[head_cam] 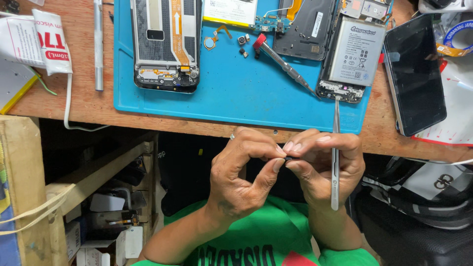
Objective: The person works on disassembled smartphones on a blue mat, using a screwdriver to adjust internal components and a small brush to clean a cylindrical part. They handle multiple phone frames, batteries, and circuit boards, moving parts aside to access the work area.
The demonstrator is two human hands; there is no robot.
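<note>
My left hand (241,172) and my right hand (320,165) meet below the table's front edge. Their fingertips pinch one tiny dark part (289,158) between them. My right hand also holds long metal tweezers (335,157), which stand upright with the tip reaching the blue mat (236,88). On the mat lie an opened phone frame (165,44) at the left, a second opened phone with a white battery (352,51) at the right, and a red-capped screwdriver (283,64) between them.
A dark phone (414,74) lies face up at the right of the mat. A metal rod (98,44) and a white tube (49,39) lie at the left on the wooden table (88,106). Wooden shelving (93,182) with clutter stands below left, a dark bag (419,207) below right.
</note>
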